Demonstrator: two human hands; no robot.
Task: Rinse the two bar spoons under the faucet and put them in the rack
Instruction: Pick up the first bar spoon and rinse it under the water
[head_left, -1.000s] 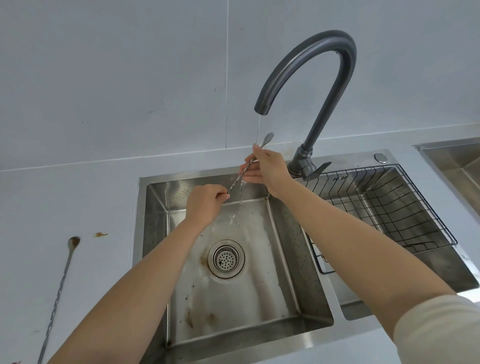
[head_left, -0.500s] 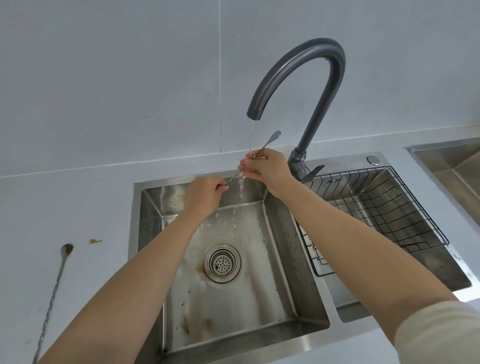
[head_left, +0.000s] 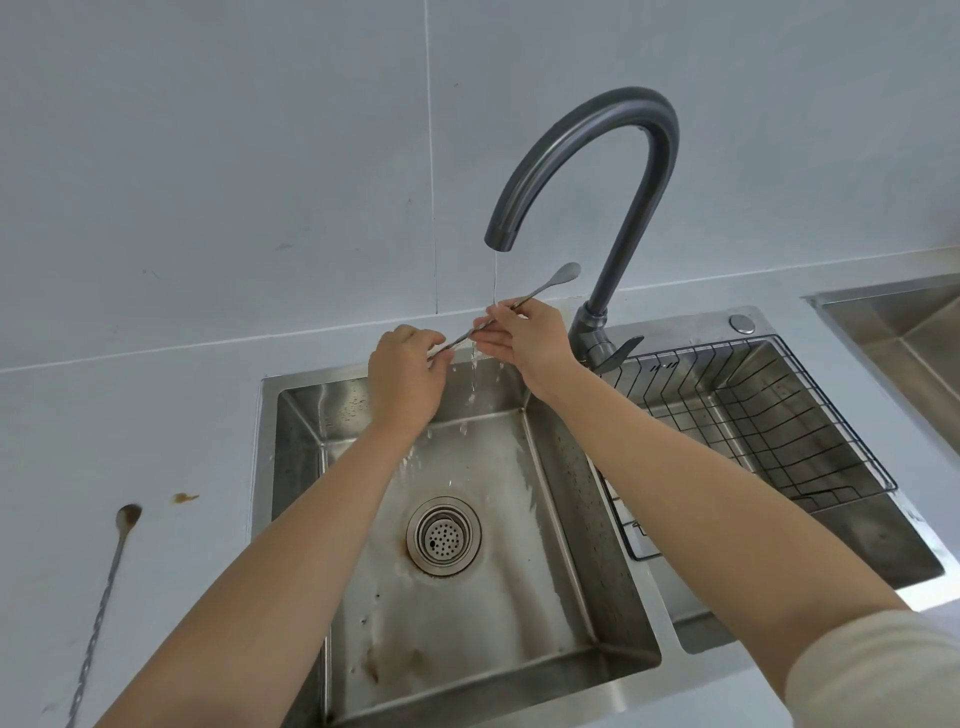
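Observation:
A thin stream of water falls from the dark grey faucet (head_left: 597, 156) onto a steel bar spoon (head_left: 543, 288) held across the left sink basin (head_left: 467, 597). My left hand (head_left: 405, 379) grips the spoon's lower end. My right hand (head_left: 524, 335) pinches the twisted stem under the stream, and the bowl sticks out up and to the right. A second bar spoon (head_left: 106, 587), its bowl stained brown, lies on the white counter at the far left. The black wire rack (head_left: 753, 431) sits in the right basin with nothing visible in it.
A brown stain (head_left: 184, 498) marks the counter (head_left: 130, 415) near the lying spoon. The drain strainer (head_left: 443, 535) is in the middle of the left basin. Another steel sink (head_left: 904, 332) shows at the far right edge. The faucet lever (head_left: 618, 351) is behind my right wrist.
Both hands have risen slightly with the spoon and more of its bowl end now sticks out past my right hand. The spoon on the counter has not moved.

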